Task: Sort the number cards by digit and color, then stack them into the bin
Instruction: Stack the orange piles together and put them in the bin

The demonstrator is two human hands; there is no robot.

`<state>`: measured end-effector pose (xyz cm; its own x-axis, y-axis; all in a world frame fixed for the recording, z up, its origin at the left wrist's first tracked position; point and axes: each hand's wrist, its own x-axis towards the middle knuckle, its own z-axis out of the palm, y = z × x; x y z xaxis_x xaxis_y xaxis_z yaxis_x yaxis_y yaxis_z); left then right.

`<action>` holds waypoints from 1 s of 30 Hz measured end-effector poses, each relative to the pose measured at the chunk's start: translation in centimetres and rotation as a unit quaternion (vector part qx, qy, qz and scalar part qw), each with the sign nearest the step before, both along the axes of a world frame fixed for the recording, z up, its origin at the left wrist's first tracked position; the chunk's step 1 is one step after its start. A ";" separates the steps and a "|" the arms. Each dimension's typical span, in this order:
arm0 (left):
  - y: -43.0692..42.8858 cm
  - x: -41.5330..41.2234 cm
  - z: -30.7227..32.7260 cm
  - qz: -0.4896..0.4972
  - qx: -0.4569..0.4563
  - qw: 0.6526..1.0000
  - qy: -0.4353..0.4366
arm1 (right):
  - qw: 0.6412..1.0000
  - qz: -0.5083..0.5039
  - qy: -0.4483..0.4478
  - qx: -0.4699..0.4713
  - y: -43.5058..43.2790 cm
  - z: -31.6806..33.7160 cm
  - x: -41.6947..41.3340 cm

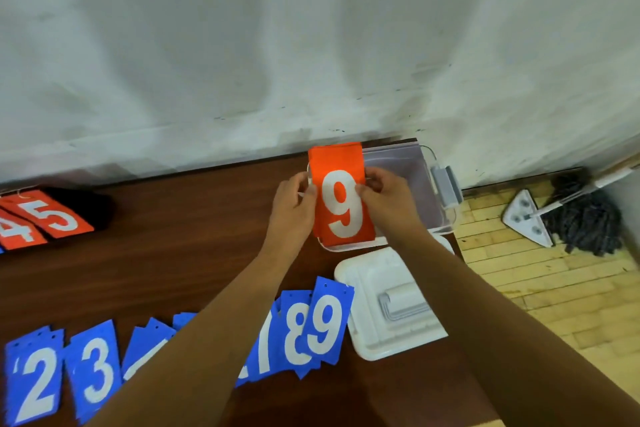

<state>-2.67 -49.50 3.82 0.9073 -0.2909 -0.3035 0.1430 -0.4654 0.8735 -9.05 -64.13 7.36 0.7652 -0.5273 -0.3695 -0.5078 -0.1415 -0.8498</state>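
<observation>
Pinched by the left hand (294, 199) and right hand (382, 196) over the 1 o'clock bin (428, 150), the orange 9 (341, 199) could be dropped askew if released unevenly.

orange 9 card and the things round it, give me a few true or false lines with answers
1. The left hand and the right hand both hold the orange 9 card over the clear bin. True.
2. The white lid is on the bin. False: it lies on the table, nearer the person than the bin.
3. The blue 9 card overlaps the blue 8 card. True.
4. The orange 5 card is in the bin. False: it lies on the table at the far left.
5. A mop lies on the floor right of the table. True.
</observation>
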 end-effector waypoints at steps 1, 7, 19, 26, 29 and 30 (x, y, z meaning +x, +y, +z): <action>0.0 0.7 -0.7 0.005 0.048 0.999 -0.023 | 1.000 -0.001 0.010 -0.012 -1.2 -0.3 0.4; 0.0 1.4 -2.7 -0.044 0.139 0.989 -0.006 | 0.991 0.016 0.123 -0.044 -4.4 -5.9 2.0; 0.7 0.9 -4.4 -0.098 0.168 0.981 -0.005 | 0.941 0.131 0.281 -0.138 -3.7 -12.8 4.9; 0.8 0.9 -5.5 -0.099 0.175 0.979 -0.017 | 0.930 0.170 0.278 -0.169 -3.2 -13.3 4.8; 1.2 0.8 -5.1 -0.095 0.157 0.983 -0.022 | 0.952 0.143 0.200 -0.184 -3.0 -11.2 4.1; 1.7 0.8 -4.6 -0.093 0.146 0.985 -0.022 | 0.960 0.129 0.175 -0.179 -2.6 -10.0 3.5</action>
